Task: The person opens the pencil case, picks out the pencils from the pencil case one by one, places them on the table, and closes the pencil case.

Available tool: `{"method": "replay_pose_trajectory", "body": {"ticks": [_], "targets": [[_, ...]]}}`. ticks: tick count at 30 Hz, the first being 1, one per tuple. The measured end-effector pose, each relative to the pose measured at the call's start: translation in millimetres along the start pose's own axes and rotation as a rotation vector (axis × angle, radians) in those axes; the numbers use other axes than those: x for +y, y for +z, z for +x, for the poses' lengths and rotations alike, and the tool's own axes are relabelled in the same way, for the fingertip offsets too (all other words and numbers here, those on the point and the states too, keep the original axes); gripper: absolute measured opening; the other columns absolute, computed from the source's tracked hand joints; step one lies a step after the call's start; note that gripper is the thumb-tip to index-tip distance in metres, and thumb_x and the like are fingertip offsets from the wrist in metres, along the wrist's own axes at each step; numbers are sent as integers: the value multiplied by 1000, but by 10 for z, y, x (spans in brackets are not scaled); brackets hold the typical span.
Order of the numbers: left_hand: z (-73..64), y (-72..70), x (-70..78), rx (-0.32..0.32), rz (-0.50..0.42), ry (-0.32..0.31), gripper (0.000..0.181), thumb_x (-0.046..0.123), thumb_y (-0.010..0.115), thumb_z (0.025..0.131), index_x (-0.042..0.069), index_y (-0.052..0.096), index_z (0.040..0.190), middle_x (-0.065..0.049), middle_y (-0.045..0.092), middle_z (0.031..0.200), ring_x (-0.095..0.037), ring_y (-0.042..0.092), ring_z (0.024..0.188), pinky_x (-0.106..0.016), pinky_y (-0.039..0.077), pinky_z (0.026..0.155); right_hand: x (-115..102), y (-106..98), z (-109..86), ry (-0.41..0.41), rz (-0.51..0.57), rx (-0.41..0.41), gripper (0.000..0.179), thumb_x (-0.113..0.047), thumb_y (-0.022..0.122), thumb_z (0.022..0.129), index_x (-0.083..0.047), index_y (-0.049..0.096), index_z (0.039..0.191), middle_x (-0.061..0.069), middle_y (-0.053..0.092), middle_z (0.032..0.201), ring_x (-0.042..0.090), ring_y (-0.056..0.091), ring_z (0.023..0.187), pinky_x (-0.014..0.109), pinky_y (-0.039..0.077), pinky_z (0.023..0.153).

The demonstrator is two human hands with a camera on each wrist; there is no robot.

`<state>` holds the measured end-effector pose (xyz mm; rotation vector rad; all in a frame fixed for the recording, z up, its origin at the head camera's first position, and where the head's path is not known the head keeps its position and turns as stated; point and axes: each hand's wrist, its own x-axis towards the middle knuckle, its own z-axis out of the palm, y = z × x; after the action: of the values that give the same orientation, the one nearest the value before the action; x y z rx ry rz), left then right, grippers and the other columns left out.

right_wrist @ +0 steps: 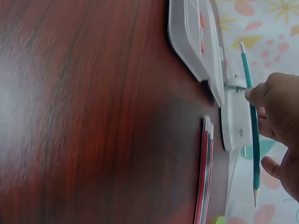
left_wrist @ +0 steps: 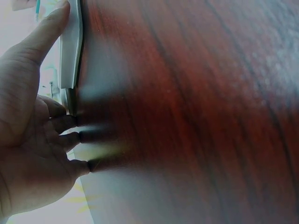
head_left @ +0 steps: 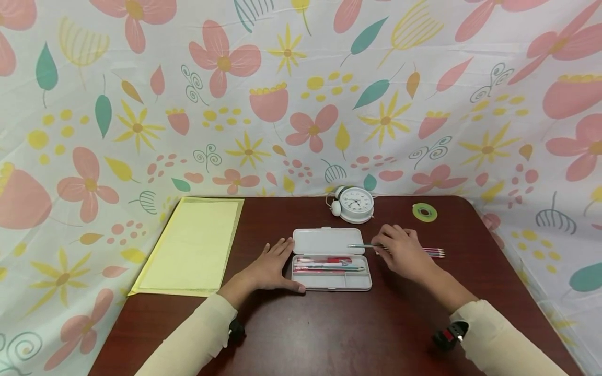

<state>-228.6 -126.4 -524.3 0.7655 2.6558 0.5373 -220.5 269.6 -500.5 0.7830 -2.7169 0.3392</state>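
A white pencil case [head_left: 316,282] lies with its lid [head_left: 324,243] folded back, holding several pens and pencils [head_left: 329,265] in its rear compartment. My left hand [head_left: 270,269] is spread at the case's left side, its thumb resting at the front edge. In the left wrist view, the straight thumb [left_wrist: 46,32] lies against the case's wall. My right hand [head_left: 402,253] pinches a green pencil [right_wrist: 255,140] between thumb and fingers, its eraser end pointing left over the lid. Under and beyond this hand, several red and dark striped pencils [head_left: 435,253] lie on the table.
A white alarm clock [head_left: 356,203] stands behind the case near the floral cloth backdrop. A green roll of tape [head_left: 425,212] lies at the back right. On the left is a yellow-edged folder [head_left: 188,245]. The brown table [head_left: 324,334] stretches toward me.
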Motion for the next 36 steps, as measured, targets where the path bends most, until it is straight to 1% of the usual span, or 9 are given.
{"method": "replay_pose_trajectory", "body": {"ticks": [6, 12, 19, 23, 29, 36], "targets": [[-11, 3, 9, 1, -8, -5, 140, 76, 85, 82, 5, 12, 178, -16, 15, 187, -37, 11, 175, -67, 12, 139, 114, -45, -123, 24, -9, -8, 11, -10, 84, 98, -16, 80, 106, -2, 62, 102, 21, 57, 93, 69, 50, 89], [-8, 13, 10, 4, 1, -10, 140, 77, 85, 82, 5, 13, 178, -15, 16, 187, -36, 12, 175, -67, 12, 139, 218, -86, -245, 48, -22, -1, 12, -9, 85, 96, -17, 80, 104, -2, 63, 102, 23, 59, 94, 69, 49, 86], [0, 24, -1, 4, -5, -16, 140, 76, 85, 82, 5, 12, 178, -15, 15, 187, -35, 11, 175, -66, 11, 139, 367, -59, -403, 40, -45, 20, 18, -6, 88, 92, -18, 80, 102, -1, 63, 101, 23, 57, 92, 67, 47, 82], [-11, 21, 1, 1, -14, -11, 139, 76, 85, 83, 5, 12, 178, -15, 14, 187, -36, 10, 175, -67, 10, 139, 433, -49, -483, 39, -49, 26, 17, -6, 88, 92, -17, 80, 102, 0, 63, 102, 24, 58, 92, 68, 47, 81], [-19, 5, 1, 3, -30, 3, 138, 73, 85, 84, 3, 13, 178, -17, 14, 187, -38, 10, 175, -69, 10, 138, 515, -13, -562, 54, -66, 19, 15, -9, 87, 93, -18, 79, 100, -1, 63, 102, 23, 58, 91, 67, 48, 79], [-13, 2, 7, 4, -20, -3, 138, 73, 86, 84, 4, 13, 178, -17, 15, 187, -37, 10, 175, -68, 10, 139, 573, 29, -608, 66, -93, -12, 16, -9, 87, 92, -18, 78, 102, 1, 64, 103, 26, 59, 92, 73, 49, 82]]}}
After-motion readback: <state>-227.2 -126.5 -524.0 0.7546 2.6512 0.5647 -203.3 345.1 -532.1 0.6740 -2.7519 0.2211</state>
